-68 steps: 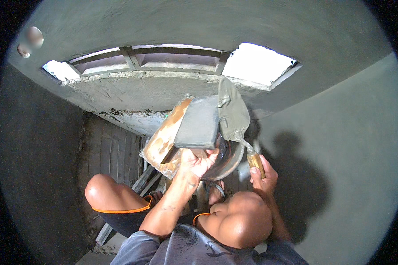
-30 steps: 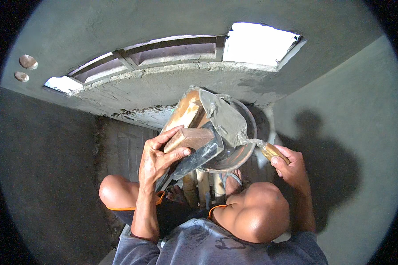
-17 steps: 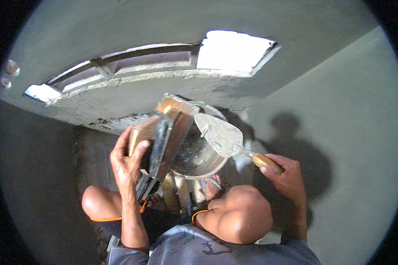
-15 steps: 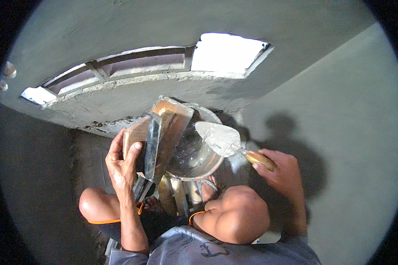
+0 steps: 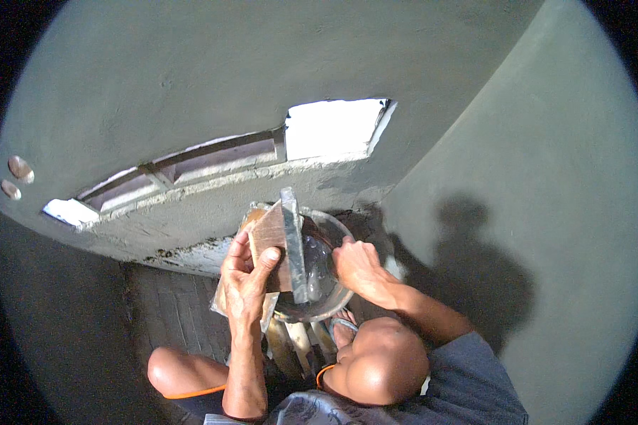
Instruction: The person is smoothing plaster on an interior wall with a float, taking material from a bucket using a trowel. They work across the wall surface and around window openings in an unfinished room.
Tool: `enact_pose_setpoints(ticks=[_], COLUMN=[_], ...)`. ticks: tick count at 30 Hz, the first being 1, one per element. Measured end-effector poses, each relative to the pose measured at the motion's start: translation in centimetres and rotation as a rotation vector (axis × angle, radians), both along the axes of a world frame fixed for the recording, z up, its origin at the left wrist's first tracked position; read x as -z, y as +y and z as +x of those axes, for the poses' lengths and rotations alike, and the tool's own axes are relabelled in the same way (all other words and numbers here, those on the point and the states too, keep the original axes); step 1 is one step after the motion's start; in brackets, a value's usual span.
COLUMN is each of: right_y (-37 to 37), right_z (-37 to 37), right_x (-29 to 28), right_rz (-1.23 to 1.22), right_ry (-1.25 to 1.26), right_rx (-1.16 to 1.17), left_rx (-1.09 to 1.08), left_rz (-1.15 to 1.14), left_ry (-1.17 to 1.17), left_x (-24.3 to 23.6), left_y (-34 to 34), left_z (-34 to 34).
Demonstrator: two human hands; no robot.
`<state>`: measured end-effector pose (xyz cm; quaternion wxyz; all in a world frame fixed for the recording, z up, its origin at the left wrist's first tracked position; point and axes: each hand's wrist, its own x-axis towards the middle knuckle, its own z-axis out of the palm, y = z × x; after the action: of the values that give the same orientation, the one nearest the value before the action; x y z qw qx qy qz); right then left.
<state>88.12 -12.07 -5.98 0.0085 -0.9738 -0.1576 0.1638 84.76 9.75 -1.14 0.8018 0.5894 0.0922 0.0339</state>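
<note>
My left hand point(image 5: 247, 287) grips a wooden plastering float point(image 5: 268, 232), tilted up over the left side of a round bucket point(image 5: 334, 306). A grey, mortar-smeared strip point(image 5: 293, 244) stands along the float's right side. Dark, wet, shiny contents show inside the bucket. At the bucket's right rim is my right hand point(image 5: 359, 265), its fingers closed. The trowel seen in it earlier is hidden now, its blade apparently down in the bucket.
Ahead rises a grey plastered wall point(image 5: 213, 78) with a low window opening point(image 5: 333, 131) and a rough sill. Another plastered wall point(image 5: 567, 177) stands close on the right, carrying my shadow. My bent knees point(image 5: 386, 361) flank the bucket, above light poles point(image 5: 301, 343).
My right hand has moved left to the bucket, taking the trowel from plain sight. The left hand has turned the float more upright. The whole view has shifted, so the window sits lower.
</note>
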Motion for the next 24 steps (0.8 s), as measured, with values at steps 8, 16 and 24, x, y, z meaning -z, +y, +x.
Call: enact_pose_setpoints(ticks=[8, 16, 24], right_y=[-4.8, -11.4, -14.7], right_z=[-3.6, -5.8, -7.1], right_x=[-3.7, 2.0, 7.5], right_rz=[0.648, 1.054, 1.052], right_ry=[-0.055, -0.185, -0.136], right_rx=[0.272, 0.723, 0.745], left_rx=[0.212, 0.260, 0.230], left_rz=[0.027, 0.143, 0.113], left_ry=[-0.184, -0.277, -0.340], left_x=[1.0, 3.4, 4.3], left_y=[-4.9, -10.9, -14.0], left_z=[7.7, 14.9, 17.7])
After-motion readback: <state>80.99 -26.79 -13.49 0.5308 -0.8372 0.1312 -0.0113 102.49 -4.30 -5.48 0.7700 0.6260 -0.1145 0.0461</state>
